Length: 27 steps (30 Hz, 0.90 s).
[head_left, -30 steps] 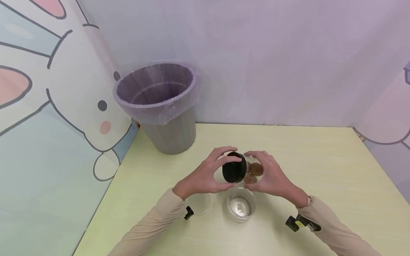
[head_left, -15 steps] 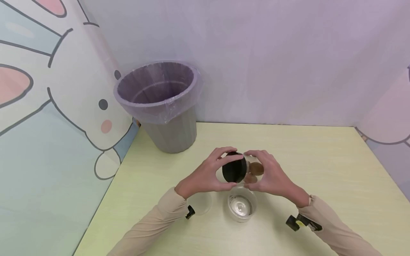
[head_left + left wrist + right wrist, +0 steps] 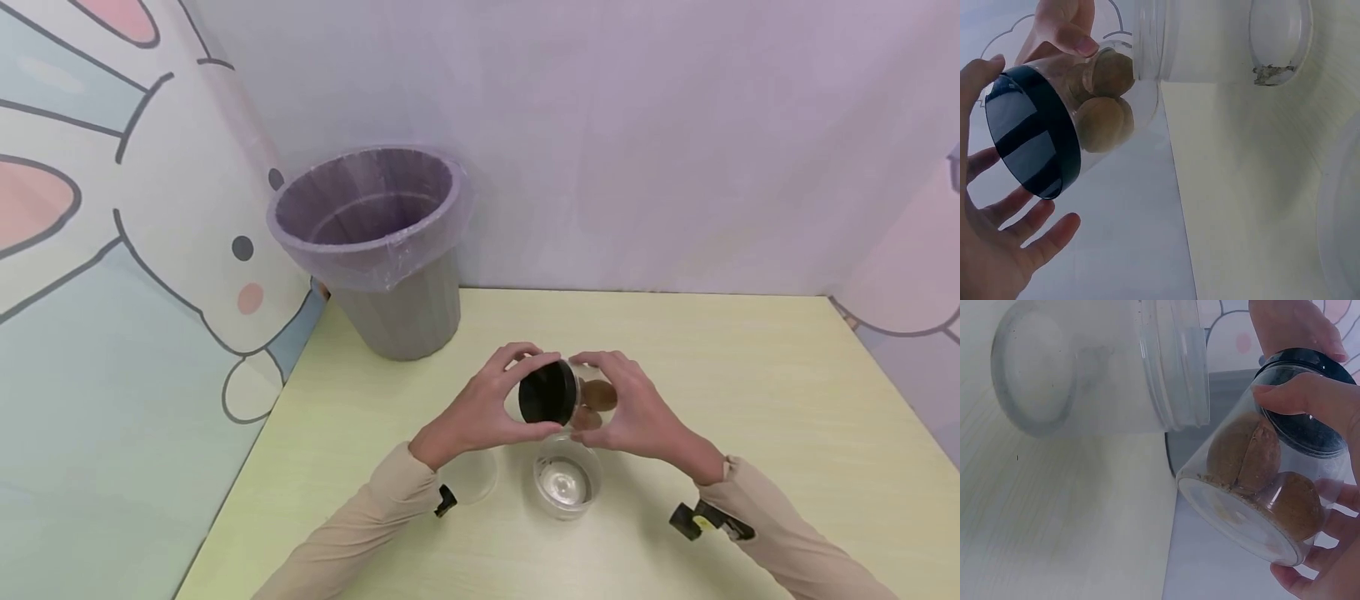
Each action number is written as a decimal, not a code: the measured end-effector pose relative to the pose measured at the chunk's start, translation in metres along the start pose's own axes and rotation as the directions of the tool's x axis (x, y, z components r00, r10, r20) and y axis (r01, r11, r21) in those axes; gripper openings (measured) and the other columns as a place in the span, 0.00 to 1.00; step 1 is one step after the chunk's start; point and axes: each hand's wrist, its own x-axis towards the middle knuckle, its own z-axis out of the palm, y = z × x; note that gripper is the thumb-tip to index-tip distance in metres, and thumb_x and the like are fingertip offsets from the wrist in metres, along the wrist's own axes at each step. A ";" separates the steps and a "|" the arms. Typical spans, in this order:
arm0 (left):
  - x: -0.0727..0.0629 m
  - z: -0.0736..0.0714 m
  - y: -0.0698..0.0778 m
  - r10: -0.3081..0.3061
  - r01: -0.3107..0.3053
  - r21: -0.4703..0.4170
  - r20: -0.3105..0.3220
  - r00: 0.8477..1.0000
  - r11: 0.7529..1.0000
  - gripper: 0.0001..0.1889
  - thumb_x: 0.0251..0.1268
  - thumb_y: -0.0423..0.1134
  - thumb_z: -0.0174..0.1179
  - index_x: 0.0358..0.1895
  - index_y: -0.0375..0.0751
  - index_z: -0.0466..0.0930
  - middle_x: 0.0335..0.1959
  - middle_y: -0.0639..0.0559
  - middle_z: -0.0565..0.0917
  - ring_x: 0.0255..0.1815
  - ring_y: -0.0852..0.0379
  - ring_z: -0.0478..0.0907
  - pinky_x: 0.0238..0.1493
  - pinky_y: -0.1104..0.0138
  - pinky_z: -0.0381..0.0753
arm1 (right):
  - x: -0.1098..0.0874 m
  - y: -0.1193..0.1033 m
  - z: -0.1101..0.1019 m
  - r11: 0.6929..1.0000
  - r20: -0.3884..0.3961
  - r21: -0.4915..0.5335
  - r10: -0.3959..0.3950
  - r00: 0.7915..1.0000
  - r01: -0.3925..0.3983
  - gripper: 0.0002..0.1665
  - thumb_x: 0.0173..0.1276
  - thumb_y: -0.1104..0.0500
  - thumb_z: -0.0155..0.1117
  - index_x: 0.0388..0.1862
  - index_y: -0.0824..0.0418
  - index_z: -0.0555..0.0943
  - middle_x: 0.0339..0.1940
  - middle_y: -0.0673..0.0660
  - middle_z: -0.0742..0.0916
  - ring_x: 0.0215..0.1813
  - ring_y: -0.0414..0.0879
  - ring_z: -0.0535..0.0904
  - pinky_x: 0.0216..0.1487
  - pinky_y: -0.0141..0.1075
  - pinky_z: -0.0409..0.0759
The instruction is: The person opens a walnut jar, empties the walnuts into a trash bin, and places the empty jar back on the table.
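A clear jar [image 3: 1229, 515] with several brown walnut-like nuts [image 3: 1244, 453] inside is held tilted above the table, between both hands. Its black lid [image 3: 546, 396] faces left in the head view. My left hand [image 3: 487, 408] has its thumb and fingers around the lid's rim. From the other side, my right hand [image 3: 637, 412] grips the clear body of the jar. Below the hands, an uncovered clear container [image 3: 564, 483] stands upright on the table, bits of debris at its bottom. A clear round disc [image 3: 474, 479] lies beside it, partly hidden by the left forearm.
A grey bin [image 3: 401, 312] with a clear plastic liner stands at the table's back left. Behind the pale table [image 3: 735, 358] rises a plain wall, and a wall with a cartoon rabbit [image 3: 187, 225] borders the left side. Dark wrist cameras sit on both sleeves.
My left hand has shifted its fingers from across the lid's face to its rim, uncovering more of the black top. The right hand and the things on the table stay put.
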 end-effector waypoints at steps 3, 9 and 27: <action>-0.001 -0.003 0.000 0.038 -0.038 -0.001 0.054 0.998 0.999 0.44 0.47 0.53 0.72 0.70 0.59 0.61 0.68 0.52 0.58 0.66 0.58 0.60 0.52 0.62 0.74 | -0.001 0.000 0.000 1.000 0.008 0.000 0.006 1.000 -0.006 0.53 0.28 0.52 0.85 0.59 0.56 0.72 0.53 0.51 0.78 0.54 0.48 0.70 0.50 0.52 0.65; -0.001 -0.005 -0.003 0.192 -0.189 -0.034 0.106 0.976 0.981 0.39 0.48 0.37 0.69 0.68 0.55 0.63 0.72 0.50 0.54 0.70 0.54 0.55 0.61 0.66 0.67 | -0.001 -0.001 -0.001 1.000 0.026 0.010 0.019 0.999 -0.019 0.53 0.29 0.52 0.84 0.60 0.54 0.72 0.54 0.50 0.78 0.54 0.47 0.70 0.50 0.52 0.65; 0.000 0.003 0.000 -0.048 0.048 -0.038 0.000 0.999 0.998 0.42 0.46 0.59 0.70 0.67 0.59 0.62 0.55 0.54 0.65 0.51 0.56 0.72 0.45 0.64 0.77 | -0.002 0.000 -0.003 1.000 0.015 -0.008 0.004 1.000 -0.004 0.54 0.28 0.52 0.85 0.60 0.56 0.72 0.54 0.50 0.77 0.54 0.46 0.70 0.49 0.51 0.67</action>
